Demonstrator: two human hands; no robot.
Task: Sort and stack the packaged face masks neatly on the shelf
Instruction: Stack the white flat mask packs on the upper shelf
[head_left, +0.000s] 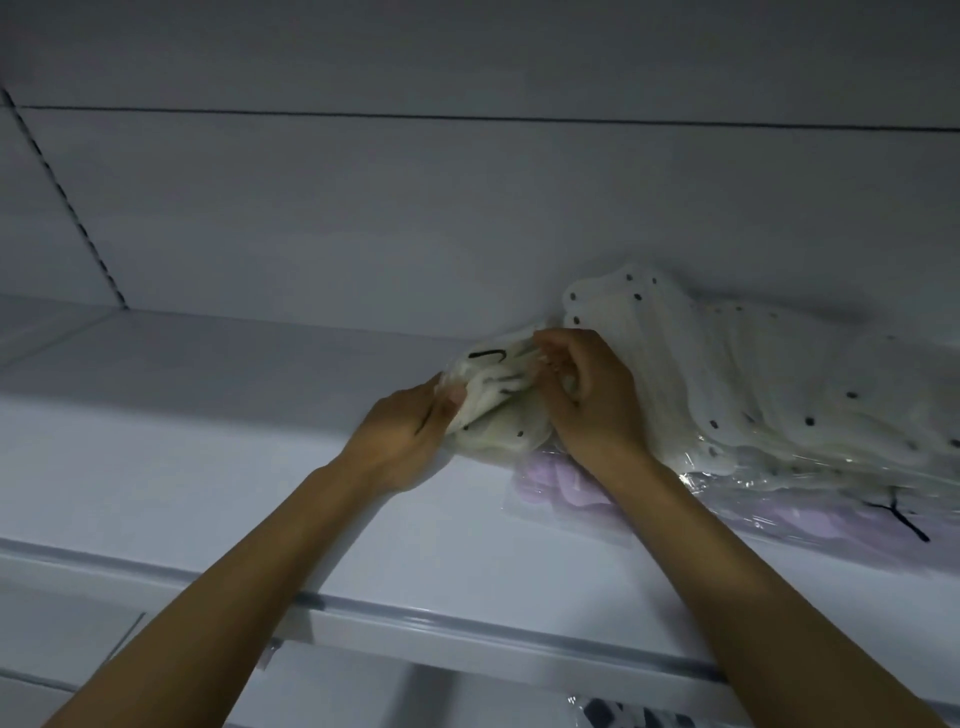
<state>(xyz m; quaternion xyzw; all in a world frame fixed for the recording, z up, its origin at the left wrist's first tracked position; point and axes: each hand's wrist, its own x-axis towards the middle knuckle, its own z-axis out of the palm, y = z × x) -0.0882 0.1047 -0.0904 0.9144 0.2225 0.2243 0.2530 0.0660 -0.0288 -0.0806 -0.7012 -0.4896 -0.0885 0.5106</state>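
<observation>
A small bundle of cream-white packaged face masks (493, 400) with black marks lies on the white shelf (234, 441). My left hand (405, 431) grips its left edge, and my right hand (587, 395) is closed over its right side. A large fanned-out pile of cream masks with dark dots (753, 379) spreads to the right against the back wall. Under that pile lie lilac masks in clear plastic (566, 488), partly hidden by my right forearm.
The shelf's front edge with a clear price rail (467, 629) runs across below my arms. A slotted upright (67, 192) stands at the back left. A dark-patterned packet (623, 714) shows on the shelf below.
</observation>
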